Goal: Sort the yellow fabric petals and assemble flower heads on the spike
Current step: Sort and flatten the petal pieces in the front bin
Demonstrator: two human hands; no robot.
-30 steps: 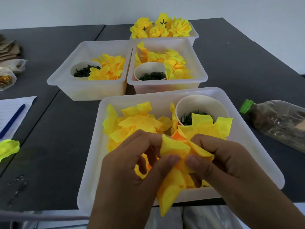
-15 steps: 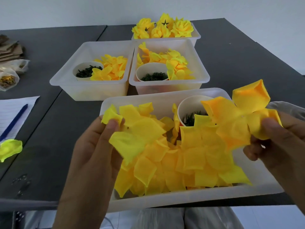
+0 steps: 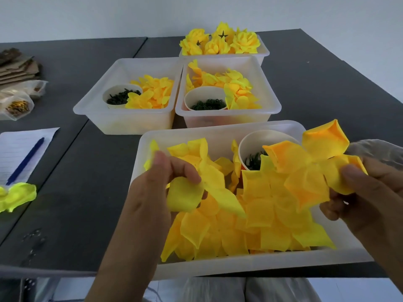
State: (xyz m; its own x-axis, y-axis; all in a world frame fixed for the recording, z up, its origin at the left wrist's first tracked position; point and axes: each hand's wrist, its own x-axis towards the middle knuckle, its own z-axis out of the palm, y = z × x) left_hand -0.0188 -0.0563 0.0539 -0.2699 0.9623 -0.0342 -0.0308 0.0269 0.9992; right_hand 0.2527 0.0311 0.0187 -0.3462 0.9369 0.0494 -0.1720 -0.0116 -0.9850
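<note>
Apart, left hand (image 3: 152,199) pinching petal piece (image 3: 196,188), right hand (image 3: 368,197) another (image 3: 309,171)

Bare dark table (image 3: 91,192) left of near bin (image 3: 218,265); two bins (image 3: 130,123) close behind.

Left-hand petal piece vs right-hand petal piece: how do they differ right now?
1. The left-hand petal piece is plain lemon yellow; the right-hand petal piece shades to orange.
2. The left piece droops and folds down toward the front tray; the right piece is spread open, petals cupped upward.
3. The left hand pinches its piece near the middle; the right hand pinches an outer petal.

Shared: both are multi-petal fabric layers held above the same tray.
</note>
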